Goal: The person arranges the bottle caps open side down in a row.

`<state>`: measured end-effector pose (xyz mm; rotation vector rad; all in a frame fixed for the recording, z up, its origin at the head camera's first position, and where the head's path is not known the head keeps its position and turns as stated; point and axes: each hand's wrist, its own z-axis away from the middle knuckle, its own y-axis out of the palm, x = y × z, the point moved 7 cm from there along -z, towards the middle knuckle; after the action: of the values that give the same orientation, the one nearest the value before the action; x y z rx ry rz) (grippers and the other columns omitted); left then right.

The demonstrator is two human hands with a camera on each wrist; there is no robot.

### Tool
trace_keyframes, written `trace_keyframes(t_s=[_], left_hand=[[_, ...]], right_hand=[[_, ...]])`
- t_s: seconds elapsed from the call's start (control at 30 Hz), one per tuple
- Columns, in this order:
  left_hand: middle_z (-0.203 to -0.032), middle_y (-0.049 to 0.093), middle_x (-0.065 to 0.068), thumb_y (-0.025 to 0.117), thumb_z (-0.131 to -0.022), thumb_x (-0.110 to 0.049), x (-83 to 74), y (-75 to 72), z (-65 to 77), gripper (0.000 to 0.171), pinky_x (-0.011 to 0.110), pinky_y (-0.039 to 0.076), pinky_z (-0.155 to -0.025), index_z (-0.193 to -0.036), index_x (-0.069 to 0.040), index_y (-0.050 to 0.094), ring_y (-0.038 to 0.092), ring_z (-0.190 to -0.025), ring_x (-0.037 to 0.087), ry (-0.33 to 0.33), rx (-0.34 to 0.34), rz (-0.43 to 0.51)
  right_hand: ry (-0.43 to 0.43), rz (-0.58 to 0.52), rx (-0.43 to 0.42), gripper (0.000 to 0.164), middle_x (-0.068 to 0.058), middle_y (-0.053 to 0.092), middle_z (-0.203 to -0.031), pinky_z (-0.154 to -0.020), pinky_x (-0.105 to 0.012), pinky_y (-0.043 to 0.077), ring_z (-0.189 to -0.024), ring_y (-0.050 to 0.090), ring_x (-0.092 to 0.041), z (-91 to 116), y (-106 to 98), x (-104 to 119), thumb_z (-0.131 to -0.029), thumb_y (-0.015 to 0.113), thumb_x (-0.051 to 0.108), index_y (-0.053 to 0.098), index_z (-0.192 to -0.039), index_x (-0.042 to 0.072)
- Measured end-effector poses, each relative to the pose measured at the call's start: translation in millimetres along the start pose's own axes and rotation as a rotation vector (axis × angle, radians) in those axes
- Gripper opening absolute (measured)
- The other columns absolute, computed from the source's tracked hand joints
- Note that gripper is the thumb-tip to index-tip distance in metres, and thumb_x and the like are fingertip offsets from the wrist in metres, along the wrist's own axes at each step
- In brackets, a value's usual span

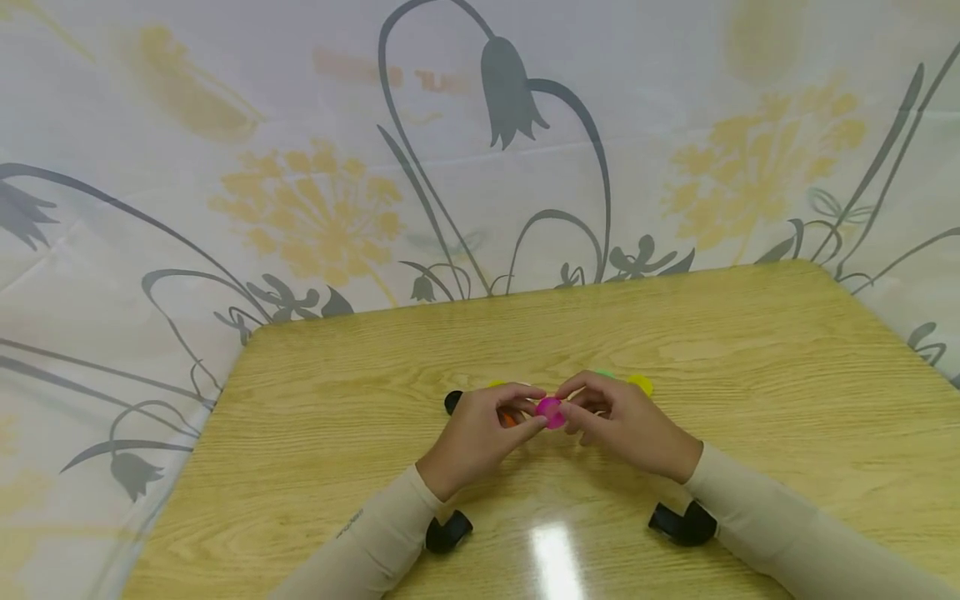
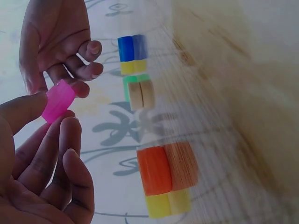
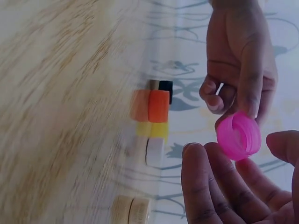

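Observation:
A pink translucent bottle cap (image 1: 550, 412) is held above the table between both hands. My left hand (image 1: 480, 433) pinches it between thumb and fingers. In the right wrist view the cap's hollow, threaded side (image 3: 239, 136) faces the camera. My right hand (image 1: 630, 421) is close on the other side; its thumb (image 3: 282, 144) stands apart from the cap, and its other fingers are spread beneath it. Whether those fingers touch the cap I cannot tell. Beyond the hands stand an orange cap (image 2: 154, 170), a yellow cap (image 2: 159, 205) and a blue cap (image 2: 125, 48).
Also on the wood-grain table (image 1: 337, 467) are a black cap (image 1: 453, 402), a white cap (image 3: 155, 151), a green cap (image 1: 603, 374), a beige cap (image 2: 134, 95) and another yellow cap (image 1: 640, 385). A flower-patterned cloth (image 1: 465, 183) hangs behind. Black devices (image 1: 450, 532) sit at the wrists.

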<state>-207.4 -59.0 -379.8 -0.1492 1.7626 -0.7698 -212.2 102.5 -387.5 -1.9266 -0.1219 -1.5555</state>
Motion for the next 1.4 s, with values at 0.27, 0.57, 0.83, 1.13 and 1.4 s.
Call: trace_keyframes(t_s=[0.27,0.57,0.83,1.13,1.4], left_hand=[[-0.114,0.074,-0.002,0.074,-0.092,-0.021,-3.8,-3.4,0.4,0.023,0.022,0.056,-0.07,-0.113,-0.014,0.075,0.068,-0.08,0.001,0.027,-0.008,0.006],[-0.106,0.075,-0.005,0.074,-0.092,-0.021,-5.3,-3.3,0.9,0.02,0.023,0.056,-0.069,-0.112,-0.016,0.074,0.067,-0.079,0.002,0.039,-0.018,0.007],[-0.104,0.074,-0.005,0.075,-0.091,-0.021,-7.7,-4.1,0.8,0.02,0.023,0.055,-0.071,-0.11,-0.016,0.073,0.066,-0.081,0.004,0.068,-0.033,-0.007],[-0.105,0.073,-0.003,0.075,-0.091,-0.02,-7.8,-3.8,1.2,0.02,0.023,0.056,-0.073,-0.109,-0.014,0.071,0.069,-0.084,0.007,0.069,-0.034,0.012],[-0.108,0.074,-0.002,0.074,-0.092,-0.025,-7.3,-3.6,0.7,0.022,0.023,0.057,-0.076,-0.111,-0.014,0.07,0.071,-0.085,0.004,0.063,-0.03,0.051]], right_hand=[[0.045,-0.078,0.013,0.032,-0.017,0.076,-0.101,-0.074,-0.036,0.061,-0.085,0.074,-0.032,-3.3,-2.2,-5.4,-0.1,0.063,0.027,0.064,-0.122,0.004],[0.056,-0.114,0.012,0.032,-0.015,0.075,-0.105,-0.076,-0.033,0.061,-0.092,0.073,-0.034,-3.3,-2.3,-7.3,-0.1,0.063,0.027,0.068,-0.119,0.001],[0.034,-0.098,0.007,0.026,-0.018,0.075,-0.102,-0.075,-0.035,0.061,-0.088,0.073,-0.032,-2.9,-2.5,-6.8,-0.099,0.064,0.026,0.069,-0.116,0.006],[0.022,-0.088,-0.006,0.025,-0.018,0.074,-0.103,-0.074,-0.037,0.06,-0.088,0.072,-0.032,-1.0,-4.0,-2.8,-0.098,0.066,0.024,0.069,-0.116,0.007],[0.02,-0.067,-0.042,0.025,-0.018,0.074,-0.103,-0.072,-0.039,0.06,-0.083,0.072,-0.03,0.6,-7.7,0.4,-0.096,0.069,0.024,0.07,-0.115,0.009]])
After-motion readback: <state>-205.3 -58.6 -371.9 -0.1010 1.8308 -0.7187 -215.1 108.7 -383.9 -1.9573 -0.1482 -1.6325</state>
